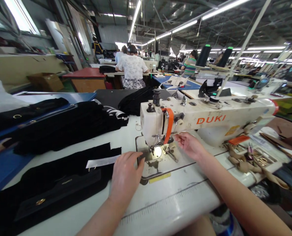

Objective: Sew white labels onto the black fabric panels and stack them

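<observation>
Beside the needle of the white sewing machine (209, 115), the right hand (191, 146) is up near the orange guard (169, 126), fingers curled close together; whether they pinch anything, I can't tell. Over on the left, the left hand (126, 170) hovers or rests at the end of a pale strip (101, 162), thumb apart from fingers, and the black fabric piece (59, 178) lies flat on the worktop (165, 203) under that strip.
</observation>
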`<state>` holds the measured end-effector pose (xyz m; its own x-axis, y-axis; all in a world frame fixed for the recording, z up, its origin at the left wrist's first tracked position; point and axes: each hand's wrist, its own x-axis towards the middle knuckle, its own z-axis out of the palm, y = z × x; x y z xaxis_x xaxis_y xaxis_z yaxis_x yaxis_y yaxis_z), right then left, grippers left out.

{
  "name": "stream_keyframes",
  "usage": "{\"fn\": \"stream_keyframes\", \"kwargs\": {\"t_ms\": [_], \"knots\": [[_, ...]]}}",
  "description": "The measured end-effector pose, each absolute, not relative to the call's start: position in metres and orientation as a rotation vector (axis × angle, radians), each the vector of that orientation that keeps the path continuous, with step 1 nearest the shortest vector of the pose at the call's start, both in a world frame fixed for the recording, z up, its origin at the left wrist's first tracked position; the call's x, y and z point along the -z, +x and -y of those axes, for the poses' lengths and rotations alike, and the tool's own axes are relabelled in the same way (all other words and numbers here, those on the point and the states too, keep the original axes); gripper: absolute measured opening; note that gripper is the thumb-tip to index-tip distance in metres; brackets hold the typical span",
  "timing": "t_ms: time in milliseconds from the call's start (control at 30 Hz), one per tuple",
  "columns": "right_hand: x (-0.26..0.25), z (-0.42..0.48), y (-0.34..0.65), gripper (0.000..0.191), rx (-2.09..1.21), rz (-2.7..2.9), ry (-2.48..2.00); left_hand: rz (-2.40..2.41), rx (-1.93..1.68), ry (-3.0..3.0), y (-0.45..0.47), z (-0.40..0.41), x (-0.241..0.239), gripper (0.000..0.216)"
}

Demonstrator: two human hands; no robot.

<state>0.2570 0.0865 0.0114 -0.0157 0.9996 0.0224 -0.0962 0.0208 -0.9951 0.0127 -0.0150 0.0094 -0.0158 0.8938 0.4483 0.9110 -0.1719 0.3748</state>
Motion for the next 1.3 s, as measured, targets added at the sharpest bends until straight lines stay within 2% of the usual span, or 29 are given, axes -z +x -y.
{"fn": "stream_keyframes", "kwargs": {"t_ms": [167, 433, 533, 633, 733, 833, 933, 1100, 1300], "knots": [[-0.011, -0.079, 0.277, 0.006, -1.448, 0.862, -0.992, 1.973, 0.846, -2.073, -0.024, 0.037, -0.006, 0.031], [-0.012, -0.068, 0.290, 0.006, -1.463, 0.741, -0.957, 1.955, 0.399, -2.187, -0.062, 0.052, -0.021, 0.043], [-0.014, -0.059, 0.290, 0.005, -1.394, 0.717, -0.997, 1.903, 0.308, -2.242, -0.063, 0.059, -0.030, 0.044], [-0.015, -0.045, 0.294, 0.018, -1.201, 0.749, -1.145, 1.855, 0.263, -2.266, -0.070, 0.070, -0.032, 0.043], [-0.012, -0.029, 0.300, 0.033, -1.032, 0.855, -1.240, 1.841, 0.219, -2.296, -0.079, 0.075, -0.028, 0.038], [-0.008, -0.013, 0.305, 0.038, -0.924, 0.961, -1.256, 1.689, 0.212, -2.339, -0.081, 0.070, -0.022, 0.043], [-0.007, 0.004, 0.305, 0.037, -0.838, 1.122, -1.256, 1.523, 0.293, -2.321, -0.068, 0.064, -0.016, 0.045], [-0.015, 0.029, 0.288, 0.024, -0.649, 1.613, -1.157, 1.349, 0.470, -2.281, -0.027, 0.066, -0.008, 0.040], [-0.022, 0.033, 0.243, 0.025, -0.500, 2.220, -0.847, 1.190, 0.498, -2.285, 0.007, 0.075, -0.006, 0.038]]}}
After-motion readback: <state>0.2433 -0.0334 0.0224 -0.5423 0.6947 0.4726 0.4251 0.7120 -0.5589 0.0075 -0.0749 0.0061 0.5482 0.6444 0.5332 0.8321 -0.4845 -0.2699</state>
